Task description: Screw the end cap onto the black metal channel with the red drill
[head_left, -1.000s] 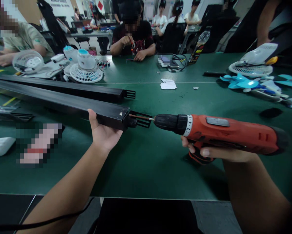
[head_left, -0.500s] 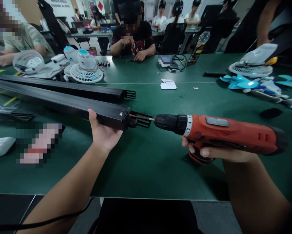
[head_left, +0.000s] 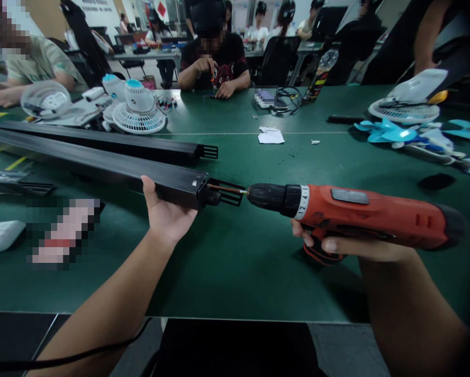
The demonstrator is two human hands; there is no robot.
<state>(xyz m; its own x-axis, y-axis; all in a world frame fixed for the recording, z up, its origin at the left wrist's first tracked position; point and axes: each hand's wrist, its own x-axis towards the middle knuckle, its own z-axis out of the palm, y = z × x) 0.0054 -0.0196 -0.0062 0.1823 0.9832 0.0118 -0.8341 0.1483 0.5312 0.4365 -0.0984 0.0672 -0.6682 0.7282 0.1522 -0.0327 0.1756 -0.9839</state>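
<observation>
My left hand (head_left: pixel 170 217) is wrapped from below round the near end of a long black rectangular bar (head_left: pixel 141 168), thumb on its front side. A black slotted bracket (head_left: pixel 231 192) and a small dark knob (head_left: pixel 213 198) stick out of that end. In my right hand (head_left: pixel 348 247) is a red and black cordless drill (head_left: pixel 360 212), held level and pointing left. Its long thin bit (head_left: pixel 225 189) reaches to the bar's end face; the tip's exact seat is too small to make out. A second black bar (head_left: pixel 148 146) lies just behind the first.
White fan parts (head_left: pixel 138 107) stand at the back left. Blue fan blades (head_left: pixel 388 132) lie at the right. A paper scrap (head_left: pixel 270 136), a bottle (head_left: pixel 321 76) and a coiled cable (head_left: pixel 292 102) are further back. Across the green table (head_left: pixel 238 272) sits a person (head_left: pixel 213 63).
</observation>
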